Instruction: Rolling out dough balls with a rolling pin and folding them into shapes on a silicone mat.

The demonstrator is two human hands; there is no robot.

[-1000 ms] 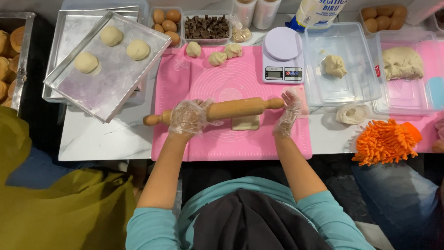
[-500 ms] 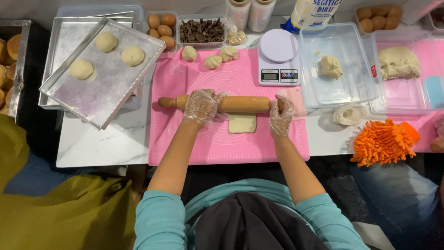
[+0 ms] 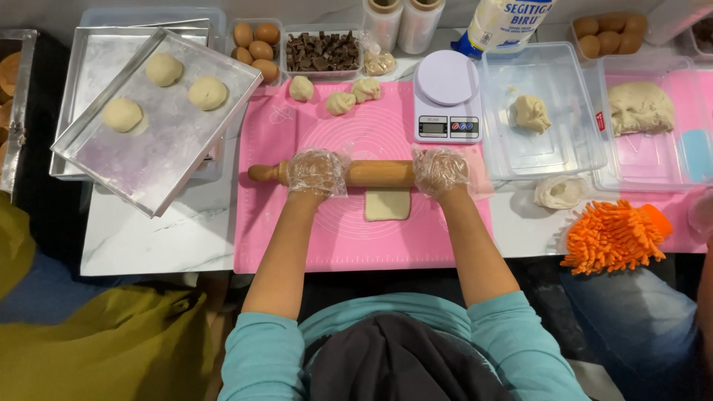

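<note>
Both hands, in clear plastic gloves, grip a wooden rolling pin [image 3: 349, 173] lying crosswise on the pink silicone mat [image 3: 297, 238]: the left hand [image 3: 318, 172] and the right hand [image 3: 440, 171] each have their fingers curled shut around its barrel. A flattened rectangular piece of pale dough [image 3: 387, 204] lies on the mat between the hands, just on the near side of the pin, touching it. It looks already rolled fairly thin. Three small dough lumps [image 3: 341, 102] wait unrolled at the mat's far edge, and three dough balls sit on the tilted metal tray [image 3: 178, 148].

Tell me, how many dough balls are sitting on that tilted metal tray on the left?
3 dough balls lie on the tilted tray: one at the far edge, one to its right, one nearer the left edge. None looks hidden.
</note>
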